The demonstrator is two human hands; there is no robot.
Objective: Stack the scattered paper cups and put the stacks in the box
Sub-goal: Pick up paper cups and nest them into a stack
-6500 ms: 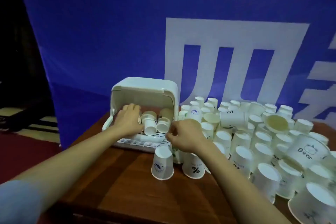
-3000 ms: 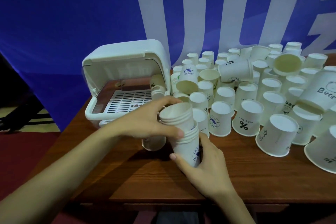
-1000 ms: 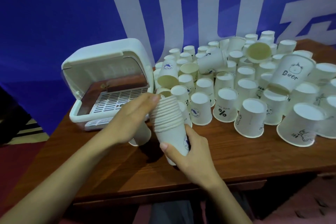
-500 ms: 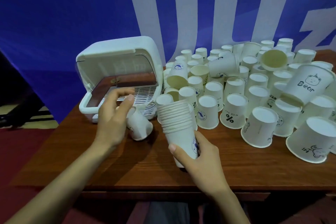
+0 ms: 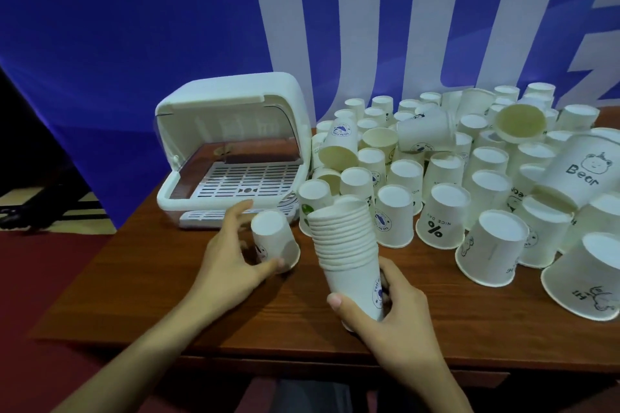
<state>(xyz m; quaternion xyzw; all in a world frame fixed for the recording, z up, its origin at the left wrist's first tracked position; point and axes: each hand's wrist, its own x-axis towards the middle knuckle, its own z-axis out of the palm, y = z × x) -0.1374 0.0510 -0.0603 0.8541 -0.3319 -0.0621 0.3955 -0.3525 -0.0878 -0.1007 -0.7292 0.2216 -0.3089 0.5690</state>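
At lower centre of the frame, the right hand (image 5: 385, 308) is gripping a stack of nested paper cups (image 5: 345, 245). Left of it, the left hand (image 5: 228, 265) is curling around a single inverted cup (image 5: 273, 241) on the wooden table (image 5: 134, 295). The open white box (image 5: 231, 151) is sitting at centre left, with the scattered cups (image 5: 469, 178) filling the right side.

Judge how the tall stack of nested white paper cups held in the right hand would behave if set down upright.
The tall stack of nested white paper cups leans in the right hand, so it would likely tip. Being thin paper, it is probably light and crushable.
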